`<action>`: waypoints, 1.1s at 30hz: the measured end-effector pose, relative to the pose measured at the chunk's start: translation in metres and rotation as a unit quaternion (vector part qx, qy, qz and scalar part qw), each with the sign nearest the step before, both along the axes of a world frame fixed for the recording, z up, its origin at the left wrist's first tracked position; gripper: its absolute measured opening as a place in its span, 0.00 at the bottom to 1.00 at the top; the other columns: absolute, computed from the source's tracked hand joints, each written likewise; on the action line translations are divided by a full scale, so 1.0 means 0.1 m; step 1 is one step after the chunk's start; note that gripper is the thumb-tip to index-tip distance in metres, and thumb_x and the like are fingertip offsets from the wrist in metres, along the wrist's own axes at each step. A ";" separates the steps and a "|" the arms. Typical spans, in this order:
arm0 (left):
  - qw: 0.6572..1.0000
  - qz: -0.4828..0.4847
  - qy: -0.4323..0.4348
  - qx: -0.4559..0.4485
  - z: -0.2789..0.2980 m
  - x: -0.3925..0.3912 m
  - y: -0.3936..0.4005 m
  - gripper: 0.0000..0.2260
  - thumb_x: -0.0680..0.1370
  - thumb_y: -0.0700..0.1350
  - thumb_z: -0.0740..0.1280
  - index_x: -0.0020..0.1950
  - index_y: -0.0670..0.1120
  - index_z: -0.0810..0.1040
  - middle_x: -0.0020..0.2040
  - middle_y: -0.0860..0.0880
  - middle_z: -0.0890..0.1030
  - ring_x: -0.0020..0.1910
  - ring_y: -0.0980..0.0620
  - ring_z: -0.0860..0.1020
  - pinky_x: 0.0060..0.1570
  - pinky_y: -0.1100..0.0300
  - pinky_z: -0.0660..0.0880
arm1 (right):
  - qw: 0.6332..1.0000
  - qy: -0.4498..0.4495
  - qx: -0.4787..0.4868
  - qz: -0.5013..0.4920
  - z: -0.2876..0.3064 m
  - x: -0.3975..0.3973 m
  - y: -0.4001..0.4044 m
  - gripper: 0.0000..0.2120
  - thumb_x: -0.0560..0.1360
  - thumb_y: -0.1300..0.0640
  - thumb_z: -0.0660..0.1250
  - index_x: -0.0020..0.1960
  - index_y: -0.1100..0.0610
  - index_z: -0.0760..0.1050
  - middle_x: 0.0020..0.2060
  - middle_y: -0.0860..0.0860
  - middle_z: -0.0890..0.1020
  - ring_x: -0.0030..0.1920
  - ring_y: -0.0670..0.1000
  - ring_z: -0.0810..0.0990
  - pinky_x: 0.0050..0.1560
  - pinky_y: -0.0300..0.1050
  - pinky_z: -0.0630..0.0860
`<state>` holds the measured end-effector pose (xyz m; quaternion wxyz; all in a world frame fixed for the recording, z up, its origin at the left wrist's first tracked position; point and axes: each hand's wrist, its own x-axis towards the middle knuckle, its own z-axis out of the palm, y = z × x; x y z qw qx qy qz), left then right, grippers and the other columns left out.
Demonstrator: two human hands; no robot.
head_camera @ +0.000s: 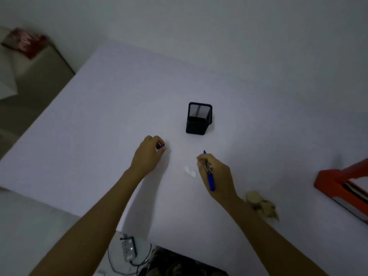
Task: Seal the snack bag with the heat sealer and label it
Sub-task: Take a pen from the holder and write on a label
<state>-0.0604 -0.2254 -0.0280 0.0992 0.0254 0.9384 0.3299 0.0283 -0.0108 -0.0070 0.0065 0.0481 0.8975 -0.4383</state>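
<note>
Your right hand (216, 176) grips a blue pen (209, 174), tip pointing away from you and barrel lying back across your knuckles. Your left hand (148, 154) has its fingers curled round a small blue piece, most likely the pen cap (161, 146), pinched at the fingertips. Both hands hover just above the white table (99, 116), a little apart from each other.

Between your hands, just beside your right fingers, lie small white labels (190, 171), pale against the white table and easy to lose in this dim light. Beyond your hands stands a black pen holder (198, 118), which looks empty. Behind your right wrist sits the snack bag (260, 205), clear and lumpy with pale snacks; whether its mouth is sealed you cannot tell from here. Far out to your right is the red heat sealer (342, 184), partly cut off by the edge of view.

The step in hand looks like writing the label. Park the cap, or keep it tucked in your palm, and free your left fingertips to pin the label flat, since it will likely slide under the pen. Bring the pen tip down upright, write with light pressure, and keep the heel of your right hand off the fresh ink. Then carry the label back to the bag and press it onto a smooth patch of film.
</note>
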 end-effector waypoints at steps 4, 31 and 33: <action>0.998 -0.030 0.031 -0.055 -0.33 0.01 0.13 0.06 0.76 0.42 0.67 0.52 0.43 0.78 0.50 0.43 0.76 0.44 0.44 0.76 0.45 0.51 0.75 | 0.996 -0.002 0.048 0.080 -0.43 0.23 -0.07 0.09 0.75 0.57 0.67 0.55 0.50 0.79 0.45 0.53 0.79 0.43 0.41 0.74 0.52 0.31 0.72; 0.991 -0.044 0.104 -0.071 -0.50 0.77 0.67 0.12 0.71 0.38 0.73 0.54 0.42 0.81 0.51 0.42 0.81 0.47 0.43 0.79 0.42 0.52 0.76 | 0.973 0.034 0.150 0.173 -0.72 0.38 -0.08 0.28 0.64 0.68 0.77 0.63 0.60 0.75 0.55 0.57 0.82 0.59 0.61 0.78 0.57 0.56 0.79; 0.996 -0.024 0.081 -0.031 -0.49 0.73 0.68 0.10 0.74 0.39 0.70 0.54 0.43 0.80 0.50 0.44 0.81 0.47 0.46 0.78 0.45 0.53 0.76 | 0.974 0.034 0.145 0.170 -0.74 0.39 -0.09 0.27 0.64 0.68 0.77 0.62 0.60 0.76 0.55 0.57 0.82 0.58 0.61 0.79 0.56 0.56 0.79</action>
